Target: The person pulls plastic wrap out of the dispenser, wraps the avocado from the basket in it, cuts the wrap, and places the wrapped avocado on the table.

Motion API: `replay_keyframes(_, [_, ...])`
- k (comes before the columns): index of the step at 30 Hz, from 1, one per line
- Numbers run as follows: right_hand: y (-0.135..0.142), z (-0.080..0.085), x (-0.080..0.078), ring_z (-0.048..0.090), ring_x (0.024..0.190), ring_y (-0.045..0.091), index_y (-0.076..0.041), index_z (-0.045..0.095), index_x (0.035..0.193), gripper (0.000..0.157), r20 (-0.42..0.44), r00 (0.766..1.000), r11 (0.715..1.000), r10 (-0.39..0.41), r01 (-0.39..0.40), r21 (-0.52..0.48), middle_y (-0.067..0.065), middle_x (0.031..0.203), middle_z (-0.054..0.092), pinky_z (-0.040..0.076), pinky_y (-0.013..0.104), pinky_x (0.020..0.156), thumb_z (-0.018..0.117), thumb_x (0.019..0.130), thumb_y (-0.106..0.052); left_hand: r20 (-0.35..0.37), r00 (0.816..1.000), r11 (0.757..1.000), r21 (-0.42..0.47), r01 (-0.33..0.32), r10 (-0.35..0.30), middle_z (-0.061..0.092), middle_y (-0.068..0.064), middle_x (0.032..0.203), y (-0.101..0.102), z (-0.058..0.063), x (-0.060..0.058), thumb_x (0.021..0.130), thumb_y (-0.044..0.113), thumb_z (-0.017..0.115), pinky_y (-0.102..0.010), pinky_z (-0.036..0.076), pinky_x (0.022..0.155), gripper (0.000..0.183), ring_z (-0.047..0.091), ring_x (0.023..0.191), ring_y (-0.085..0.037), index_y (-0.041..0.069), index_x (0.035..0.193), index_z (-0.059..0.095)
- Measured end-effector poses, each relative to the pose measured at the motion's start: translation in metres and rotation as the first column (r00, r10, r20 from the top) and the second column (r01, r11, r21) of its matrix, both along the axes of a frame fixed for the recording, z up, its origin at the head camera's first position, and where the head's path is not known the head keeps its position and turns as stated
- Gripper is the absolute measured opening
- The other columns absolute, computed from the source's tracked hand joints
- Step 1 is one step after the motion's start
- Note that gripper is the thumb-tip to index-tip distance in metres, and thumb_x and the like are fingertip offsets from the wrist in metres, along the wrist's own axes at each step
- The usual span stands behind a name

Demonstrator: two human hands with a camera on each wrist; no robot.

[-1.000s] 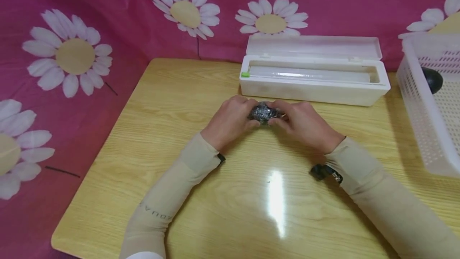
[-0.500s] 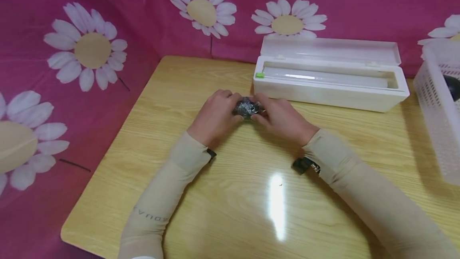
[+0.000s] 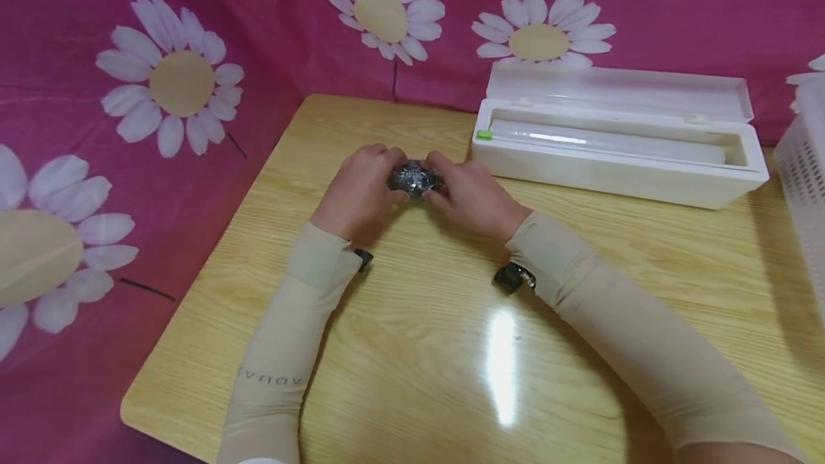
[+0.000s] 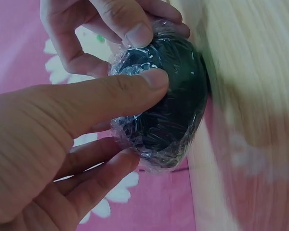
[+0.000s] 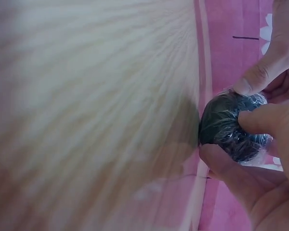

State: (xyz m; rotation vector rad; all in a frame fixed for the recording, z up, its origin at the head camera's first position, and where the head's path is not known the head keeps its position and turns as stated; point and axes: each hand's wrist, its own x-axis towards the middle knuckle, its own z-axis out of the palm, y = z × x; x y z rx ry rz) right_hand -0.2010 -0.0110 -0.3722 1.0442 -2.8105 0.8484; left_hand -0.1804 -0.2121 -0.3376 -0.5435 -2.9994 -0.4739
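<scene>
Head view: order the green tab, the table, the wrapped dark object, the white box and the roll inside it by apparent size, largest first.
1. Table
2. White box
3. Roll
4. Wrapped dark object, partly hidden
5. Green tab

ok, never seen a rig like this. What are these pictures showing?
There's no robot: these are a person's bare hands. The wide view is shot from the person's head, looking forward and down; the two close-ups are shot from the left and right wrists. The left hand and right hand together hold a dark, rounded object wrapped in clear film; I can't tell what it is. On the wooden table stands an open white box with a roll inside. Part of a white basket shows at the right edge.
</scene>
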Motion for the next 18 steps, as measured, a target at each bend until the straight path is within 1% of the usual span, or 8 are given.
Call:
replay_keyframes(5, [-0.013,0.001,-0.007,0.071,0.085,0.025,-0.010,0.053,0.130,0.035,0.021,1.000,1.000,0.002,-0.002,-0.003,0.013,0.111,0.077,0.059,0.042,0.079,0.066,0.100,-0.024,-0.012,1.000,1.000,-0.010,-0.025,0.025,0.070,-0.016,0.116,-0.009,0.001,-0.004,0.086,0.016,0.085,-0.044,0.055,0.102,0.041,0.066,0.110,-0.030,0.005,0.122,0.069])
replay_keyframes(10, [-0.026,0.000,-0.012,0.071,0.082,0.031,-0.009,0.052,0.126,0.033,0.003,1.000,1.000,-0.007,0.007,-0.003,0.015,0.106,0.076,0.059,0.045,0.075,0.065,0.099,-0.023,-0.038,0.999,0.999,-0.029,-0.040,0.038,0.069,-0.018,0.116,-0.016,0.000,-0.006,0.085,0.014,0.085,-0.047,0.054,0.101,0.041,0.065,0.111,-0.034,0.004,0.122,0.069])
replay_keyframes(13, [-0.032,-0.001,-0.015,0.072,0.083,0.034,-0.009,0.051,0.125,0.033,-0.005,1.000,1.000,-0.012,0.012,-0.003,0.014,0.109,0.076,0.059,0.046,0.076,0.065,0.097,-0.022,-0.049,0.997,0.998,-0.044,-0.053,0.051,0.068,-0.018,0.116,-0.020,0.000,-0.007,0.086,0.013,0.084,-0.047,0.053,0.102,0.042,0.064,0.111,-0.035,0.003,0.123,0.068])
replay_keyframes(18, [-0.035,0.001,-0.018,0.073,0.087,0.035,-0.011,0.050,0.129,0.038,0.027,0.999,0.999,-0.030,0.029,0.025,0.015,0.114,0.075,0.061,0.046,0.079,0.067,0.097,-0.022,-0.045,0.997,0.997,-0.048,-0.061,0.059,0.067,-0.018,0.115,-0.023,0.000,-0.008,0.087,0.015,0.084,-0.047,0.054,0.101,0.042,0.064,0.110,-0.034,0.002,0.123,0.067])
